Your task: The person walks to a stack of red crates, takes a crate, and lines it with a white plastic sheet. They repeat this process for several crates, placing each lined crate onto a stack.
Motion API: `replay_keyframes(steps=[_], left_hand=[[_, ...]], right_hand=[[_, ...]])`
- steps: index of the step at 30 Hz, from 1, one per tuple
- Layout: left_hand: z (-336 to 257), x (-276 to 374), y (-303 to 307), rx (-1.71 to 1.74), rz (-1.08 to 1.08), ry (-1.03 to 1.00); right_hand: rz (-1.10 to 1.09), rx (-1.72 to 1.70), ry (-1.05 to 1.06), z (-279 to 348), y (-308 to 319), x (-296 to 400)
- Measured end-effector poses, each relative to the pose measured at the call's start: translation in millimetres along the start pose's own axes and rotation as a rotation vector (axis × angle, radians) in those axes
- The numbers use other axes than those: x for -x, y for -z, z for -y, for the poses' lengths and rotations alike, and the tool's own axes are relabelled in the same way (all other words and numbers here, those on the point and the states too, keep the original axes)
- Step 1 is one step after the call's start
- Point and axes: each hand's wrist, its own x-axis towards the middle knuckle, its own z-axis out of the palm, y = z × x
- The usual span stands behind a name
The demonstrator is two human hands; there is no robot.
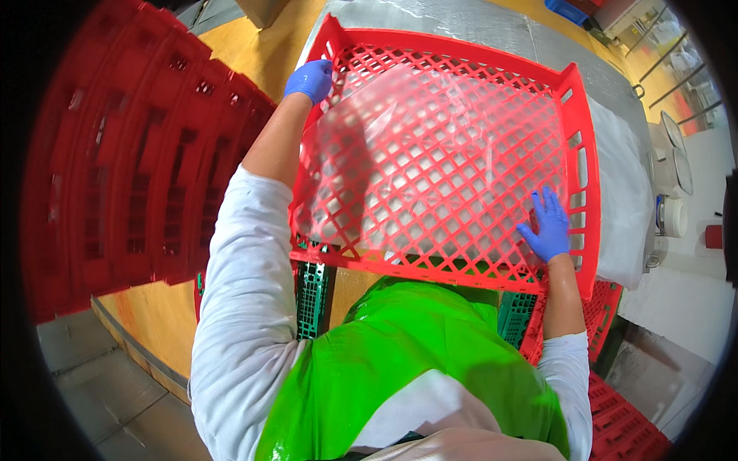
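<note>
A red plastic crate (461,47) with a lattice bottom lies before me, over the metal table. Inside it a clear plastic sheet (426,150) covers most of the lattice, wrinkled in places. My left hand (311,79), in a blue glove, is closed around the crate's left side wall near the far corner. My right hand (546,226), also gloved in blue, rests flat on the sheet by the right wall with its fingers spread and nothing held. The sheet's near edge lies close to the crate's low front side.
Tall stacked red crates (132,150) stand close on my left. White plastic sheeting (621,190) lies on the metal table (496,26) to the right of the crate. Green crates (311,299) show below. A white bucket (673,216) is at the far right.
</note>
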Motion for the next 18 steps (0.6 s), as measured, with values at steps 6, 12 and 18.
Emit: replay_keyframes(steps=[6, 12, 18], left_hand=[[0.9, -65.1, -60.9, -0.643, 0.074, -0.164], [5.0, -87.5, -90.5, -0.707, 0.159, -0.084], [-5.2, -101.1, -65.0, -0.721, 0.126, -0.162]], right_hand=[[0.104, 0.064, -0.091, 0.4, -11.4, 2.8], [0.098, 0.048, -0.190, -13.5, -17.7, 15.6], [0.139, 0.020, -0.212, -13.0, -18.4, 13.8]])
